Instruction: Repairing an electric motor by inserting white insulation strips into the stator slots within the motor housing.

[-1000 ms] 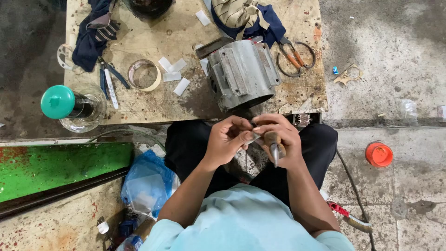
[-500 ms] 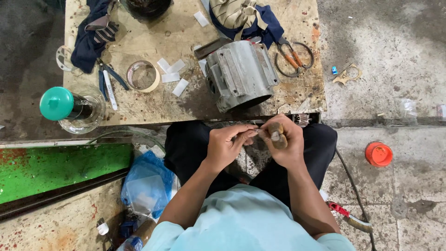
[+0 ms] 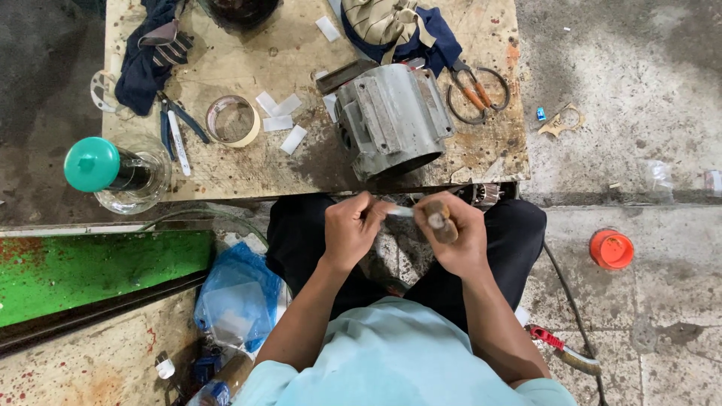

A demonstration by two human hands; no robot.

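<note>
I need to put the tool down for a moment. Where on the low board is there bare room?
On the board, the near strip between the tape roll and the grey motor housing is bare. The near right corner, below the scissors, is too, though stained. The far edge is crowded with cloths, and pliers fill the left.

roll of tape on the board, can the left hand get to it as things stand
Probably yes. The roll of tape lies bare on the board, ahead and left of the left hand, with nothing between them. But that hand is pinching a pale strip, so it isn't free.
</note>
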